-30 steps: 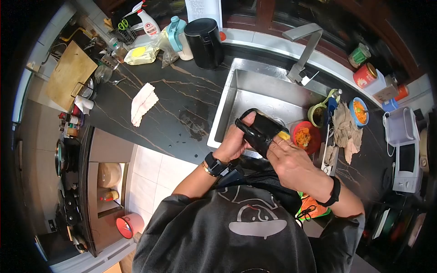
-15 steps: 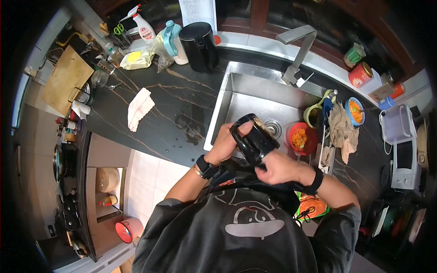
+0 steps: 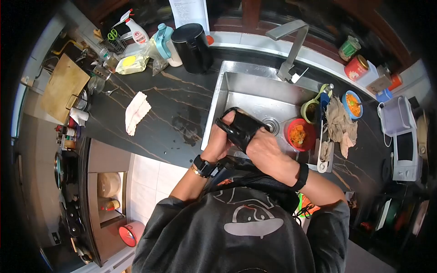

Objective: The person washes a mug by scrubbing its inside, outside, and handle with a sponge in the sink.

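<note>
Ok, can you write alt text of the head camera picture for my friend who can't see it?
A left hand grips a black container over a metal sink, with the right hand at its other end. A red bowl of orange bits sits nearby, and a pale cloth lies on the dark counter.

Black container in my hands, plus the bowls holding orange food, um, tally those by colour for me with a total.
Black: 1, the container
Red: 1, the bowl in the sink
Blue: 1, the bowl on the counter
Total: 3
</note>
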The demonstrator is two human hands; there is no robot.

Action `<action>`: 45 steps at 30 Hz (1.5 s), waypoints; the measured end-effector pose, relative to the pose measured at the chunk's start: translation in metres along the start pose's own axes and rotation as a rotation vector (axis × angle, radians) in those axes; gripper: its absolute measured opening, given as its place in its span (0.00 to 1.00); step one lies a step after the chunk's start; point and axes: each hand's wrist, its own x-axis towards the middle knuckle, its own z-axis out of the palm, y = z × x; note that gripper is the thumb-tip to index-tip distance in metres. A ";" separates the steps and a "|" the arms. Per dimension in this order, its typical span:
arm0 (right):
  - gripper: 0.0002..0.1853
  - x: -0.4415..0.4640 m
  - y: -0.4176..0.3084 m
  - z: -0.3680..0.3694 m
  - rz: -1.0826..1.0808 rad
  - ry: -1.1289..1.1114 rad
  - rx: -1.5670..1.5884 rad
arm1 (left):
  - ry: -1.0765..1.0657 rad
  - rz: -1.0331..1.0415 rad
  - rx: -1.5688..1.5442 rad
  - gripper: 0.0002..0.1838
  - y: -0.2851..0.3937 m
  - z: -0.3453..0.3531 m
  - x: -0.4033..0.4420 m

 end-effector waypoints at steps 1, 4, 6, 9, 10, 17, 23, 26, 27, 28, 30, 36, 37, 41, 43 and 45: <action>0.17 0.000 0.001 0.000 0.004 0.002 -0.004 | 0.005 0.018 0.032 0.20 -0.004 -0.003 -0.001; 0.15 -0.003 0.005 -0.001 0.060 -0.353 0.264 | -0.015 -0.050 -0.013 0.21 -0.011 -0.005 -0.012; 0.22 -0.009 0.002 -0.004 0.077 -0.168 0.625 | 0.019 -0.020 -0.040 0.21 -0.010 -0.005 -0.011; 0.29 -0.015 -0.019 0.009 0.198 -0.145 0.666 | -0.074 0.060 0.168 0.22 0.007 -0.008 -0.005; 0.33 -0.013 -0.023 0.015 0.150 -0.057 0.551 | -0.069 0.060 0.165 0.22 0.010 -0.005 -0.005; 0.32 -0.001 -0.013 0.029 0.061 0.170 0.029 | 0.039 0.081 0.206 0.24 0.011 -0.003 -0.011; 0.37 -0.005 -0.007 0.025 0.064 -0.034 0.218 | 0.059 0.122 0.397 0.25 0.009 -0.012 -0.009; 0.27 0.000 -0.011 0.005 0.082 0.096 0.480 | -0.004 0.051 0.242 0.24 0.003 -0.019 -0.003; 0.28 0.002 -0.013 0.000 0.131 0.133 0.742 | -0.012 0.078 0.202 0.24 0.007 -0.014 -0.005; 0.29 0.002 -0.015 -0.002 0.180 0.168 1.005 | -0.020 0.103 0.162 0.24 0.009 -0.010 -0.006; 0.32 0.000 -0.014 0.008 0.318 0.017 1.269 | -0.058 0.095 0.119 0.23 0.005 -0.015 0.000; 0.38 0.001 -0.026 0.022 0.223 0.143 0.513 | -0.008 0.104 0.259 0.23 0.005 -0.016 0.003; 0.40 0.001 -0.022 0.027 0.198 0.175 0.417 | 0.006 0.131 0.172 0.23 0.001 -0.014 0.004; 0.41 0.003 -0.014 0.020 0.193 0.173 0.306 | 0.099 0.111 0.189 0.24 0.004 -0.011 -0.003; 0.41 0.005 -0.013 0.018 0.123 0.205 0.346 | 0.072 0.150 0.295 0.25 0.004 -0.016 -0.002; 0.42 0.006 -0.015 0.007 0.117 0.138 0.403 | 0.062 0.151 0.267 0.25 -0.001 -0.015 -0.003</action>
